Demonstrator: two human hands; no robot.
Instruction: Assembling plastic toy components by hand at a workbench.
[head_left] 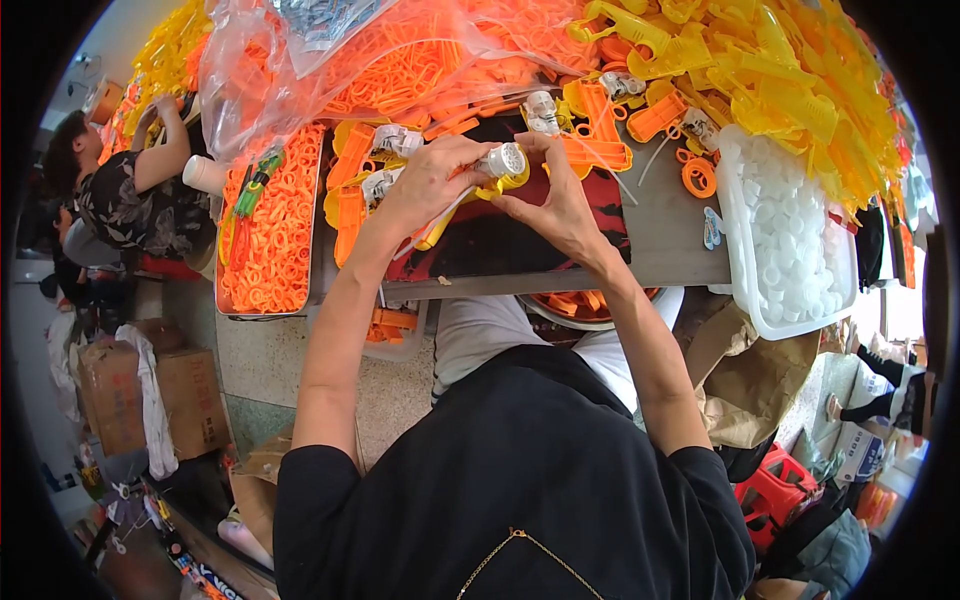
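Note:
My left hand is closed round a small assembly over the middle of the work surface. Its top is a white round piece with a perforated end, set in a yellow plastic shell. A thin white tube slants down below the left fingers. My right hand curls round the other side, its thumb and fingertips at the yellow shell. Orange and yellow part-built units with white mechanisms lie just beyond and left of my hands; another orange unit lies to the right.
An orange-filled tray of rings stands at left, with green and black strips on top. A white tub of white caps stands at right. Yellow shells and bagged orange parts are heaped behind. Another person sits far left.

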